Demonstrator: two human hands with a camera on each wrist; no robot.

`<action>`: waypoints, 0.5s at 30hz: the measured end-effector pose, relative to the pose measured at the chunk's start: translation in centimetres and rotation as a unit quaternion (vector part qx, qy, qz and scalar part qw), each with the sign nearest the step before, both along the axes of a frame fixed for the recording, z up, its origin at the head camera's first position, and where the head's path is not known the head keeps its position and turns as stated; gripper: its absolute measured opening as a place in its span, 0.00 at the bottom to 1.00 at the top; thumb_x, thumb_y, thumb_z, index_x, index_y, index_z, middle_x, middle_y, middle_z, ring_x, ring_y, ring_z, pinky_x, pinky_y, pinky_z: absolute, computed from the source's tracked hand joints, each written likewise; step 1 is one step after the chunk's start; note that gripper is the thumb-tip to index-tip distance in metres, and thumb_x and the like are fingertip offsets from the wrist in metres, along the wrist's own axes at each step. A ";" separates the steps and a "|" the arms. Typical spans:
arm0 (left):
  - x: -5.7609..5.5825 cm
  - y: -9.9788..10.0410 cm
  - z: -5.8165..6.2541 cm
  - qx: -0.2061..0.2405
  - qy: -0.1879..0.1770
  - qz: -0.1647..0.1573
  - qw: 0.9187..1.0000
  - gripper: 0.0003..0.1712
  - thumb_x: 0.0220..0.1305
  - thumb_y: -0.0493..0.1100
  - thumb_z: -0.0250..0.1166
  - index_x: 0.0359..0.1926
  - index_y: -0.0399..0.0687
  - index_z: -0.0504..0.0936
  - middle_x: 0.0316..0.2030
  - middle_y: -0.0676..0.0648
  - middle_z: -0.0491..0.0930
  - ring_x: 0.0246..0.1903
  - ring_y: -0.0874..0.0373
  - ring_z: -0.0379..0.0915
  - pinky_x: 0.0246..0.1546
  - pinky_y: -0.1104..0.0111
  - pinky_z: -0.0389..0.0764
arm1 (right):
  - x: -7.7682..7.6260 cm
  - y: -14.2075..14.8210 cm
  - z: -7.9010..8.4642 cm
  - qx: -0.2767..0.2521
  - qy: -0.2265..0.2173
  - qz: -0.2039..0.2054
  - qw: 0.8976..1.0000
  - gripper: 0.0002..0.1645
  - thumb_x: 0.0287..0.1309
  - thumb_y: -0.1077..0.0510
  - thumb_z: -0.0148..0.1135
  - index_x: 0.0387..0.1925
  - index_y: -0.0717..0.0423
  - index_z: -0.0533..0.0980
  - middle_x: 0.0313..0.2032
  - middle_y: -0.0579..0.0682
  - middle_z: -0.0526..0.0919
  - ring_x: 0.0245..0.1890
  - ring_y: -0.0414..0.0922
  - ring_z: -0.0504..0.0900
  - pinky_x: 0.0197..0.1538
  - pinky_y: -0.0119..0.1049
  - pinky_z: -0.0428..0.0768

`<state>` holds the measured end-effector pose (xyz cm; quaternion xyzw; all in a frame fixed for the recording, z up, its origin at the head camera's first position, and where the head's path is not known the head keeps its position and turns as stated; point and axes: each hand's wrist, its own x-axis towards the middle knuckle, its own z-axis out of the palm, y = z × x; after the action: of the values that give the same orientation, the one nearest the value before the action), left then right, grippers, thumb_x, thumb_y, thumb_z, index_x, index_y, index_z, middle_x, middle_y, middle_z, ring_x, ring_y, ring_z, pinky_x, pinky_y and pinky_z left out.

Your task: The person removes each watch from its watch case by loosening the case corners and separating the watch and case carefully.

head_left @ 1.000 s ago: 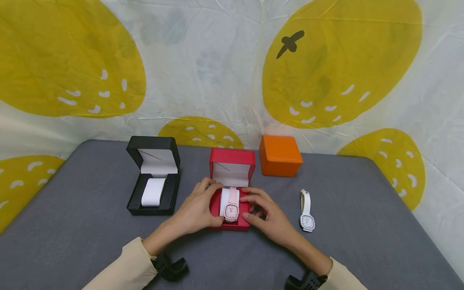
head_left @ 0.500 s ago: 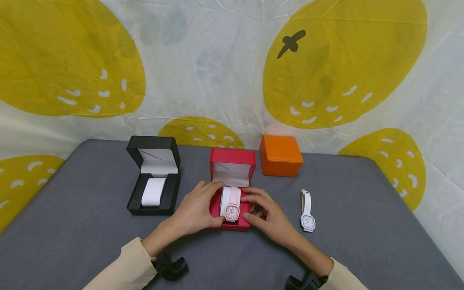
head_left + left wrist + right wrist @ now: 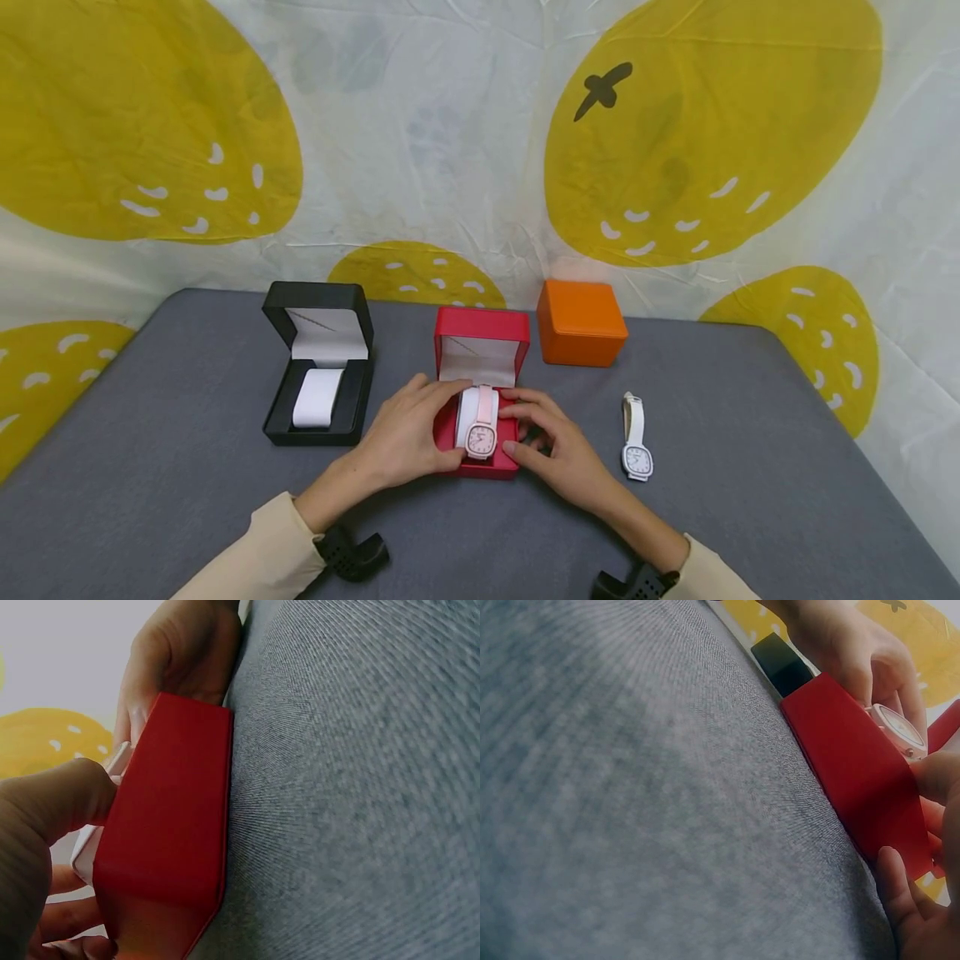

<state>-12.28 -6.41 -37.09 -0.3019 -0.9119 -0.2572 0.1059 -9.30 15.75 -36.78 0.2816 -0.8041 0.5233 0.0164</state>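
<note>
A red watch box (image 3: 491,471) stands with its lid up between both hands. In it, a pink-strapped watch (image 3: 481,440) with a square-rounded face is wrapped round a white cushion (image 3: 466,414). My left hand (image 3: 401,433) pinches the cushion, thumb at its near end and fingers at its far end. My right hand (image 3: 551,442) holds the box's right side. In the right wrist view, its thumb lies near the watch (image 3: 898,726) and another finger touches the box's lower side (image 3: 859,780). The box's front wall (image 3: 169,802) hides much of the cushion in the left wrist view.
To the left stands an open black watch box (image 3: 318,433) with a bare white cushion (image 3: 317,397). A shut orange box (image 3: 582,323) sits behind, right of the red lid. A white watch (image 3: 636,437) lies at the right on the grey tablecloth (image 3: 750,467). Behind hangs a patterned curtain.
My left fingertips have slid slightly right across the cushion's far end. The pink watch and cushion have shifted a little to the right in the red box. My right hand stays nearly still.
</note>
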 end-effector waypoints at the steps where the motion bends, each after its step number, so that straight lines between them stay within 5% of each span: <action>1: 0.0 0.0 0.0 0.002 0.002 -0.002 1.000 0.41 0.33 0.53 0.71 0.55 0.52 0.71 0.45 0.55 0.75 0.36 0.67 0.60 0.28 0.72 0.70 | 0.0 0.0 0.0 0.000 0.002 0.000 1.000 0.18 0.50 0.68 0.60 0.46 0.60 0.73 0.55 0.58 0.65 0.37 0.49 0.69 0.31 0.34 0.74; 15: -0.2 -0.3 0.3 0.058 -0.008 -0.003 0.998 0.41 0.34 0.51 0.71 0.55 0.49 0.71 0.41 0.52 0.75 0.37 0.62 0.66 0.33 0.68 0.72 | -0.1 0.1 -0.2 0.006 -0.006 0.003 1.000 0.19 0.51 0.66 0.60 0.48 0.58 0.73 0.57 0.57 0.64 0.38 0.49 0.69 0.32 0.33 0.74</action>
<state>-12.50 -6.66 -36.76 -0.2959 -0.8953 -0.3126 0.1150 -9.37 15.88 -36.94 0.2808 -0.8063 0.5206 0.0083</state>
